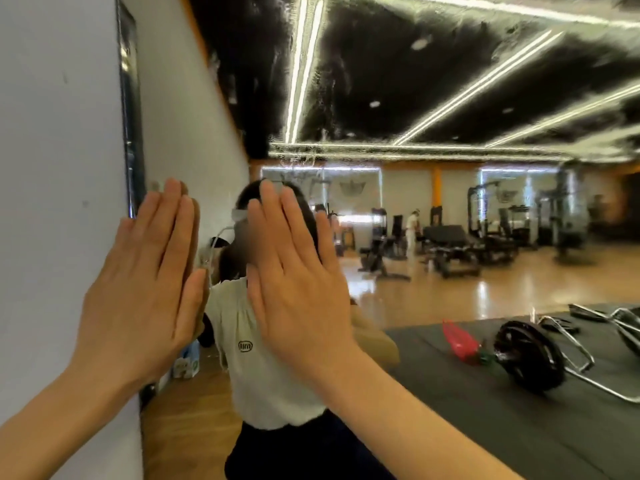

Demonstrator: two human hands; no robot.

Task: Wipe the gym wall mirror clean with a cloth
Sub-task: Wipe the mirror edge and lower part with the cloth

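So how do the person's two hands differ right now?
The left hand is raised near the mirror's left edge, partly in front of the white wall; the right hand is up in front of the mirror glass, covering the person's own reflection. The left hand's fingers lean right; the right hand's lean slightly left. Both are flat, fingers straight and together, and neither holds a cloth.

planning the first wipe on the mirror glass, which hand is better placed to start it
Right, probably. The right hand is raised flat in front of the mirror glass, fingers straight. The left hand is up at the mirror's left edge, half over the white wall. Neither hand holds a cloth; none is in view.
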